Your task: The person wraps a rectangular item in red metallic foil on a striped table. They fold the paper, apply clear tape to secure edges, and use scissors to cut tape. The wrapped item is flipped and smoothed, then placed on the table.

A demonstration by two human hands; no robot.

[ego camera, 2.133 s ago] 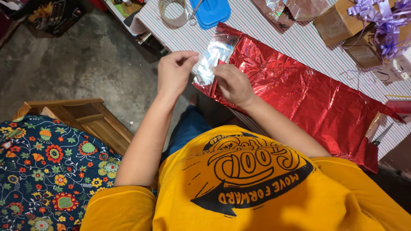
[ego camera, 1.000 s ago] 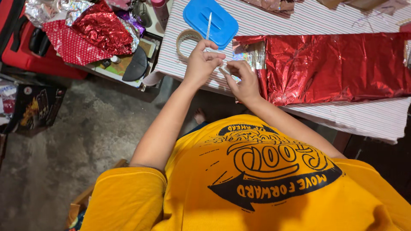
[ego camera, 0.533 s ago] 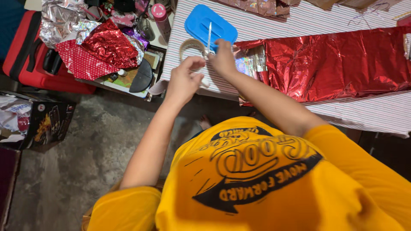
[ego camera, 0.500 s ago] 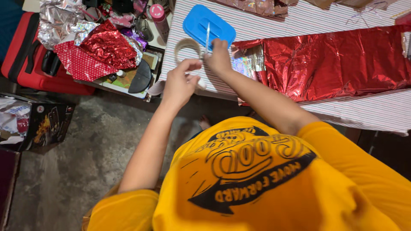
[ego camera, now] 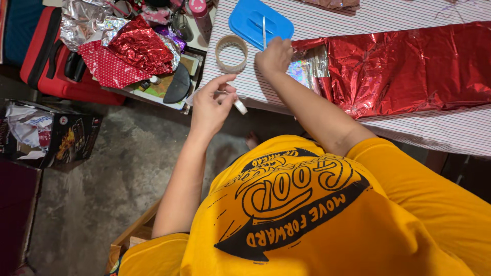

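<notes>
My left hand (ego camera: 210, 105) hangs just off the table's near edge, pinching a short white strip (ego camera: 238, 105) that looks like tape. My right hand (ego camera: 274, 55) rests fingers curled on the striped tablecloth (ego camera: 409, 128). It sits at the lower end of a thin white stick (ego camera: 264, 30) that lies on a blue plastic lid (ego camera: 250, 18); whether it grips the stick is hidden. A tape roll (ego camera: 231, 52) lies between my hands. Just right of my right hand, a small shiny holographic piece (ego camera: 307, 69) lies against a long sheet of red foil wrap (ego camera: 409, 66).
Left of the table stands a low shelf piled with crumpled red foil (ego camera: 138, 46), silver foil (ego camera: 84, 23) and a dotted red sheet (ego camera: 105, 69). A red case (ego camera: 43, 56) and a cardboard box (ego camera: 51, 135) sit on the concrete floor.
My hands were together on a small shiny piece; they have parted. My left hand drew back off the table with the strip, and my right hand moved up to the blue lid.
</notes>
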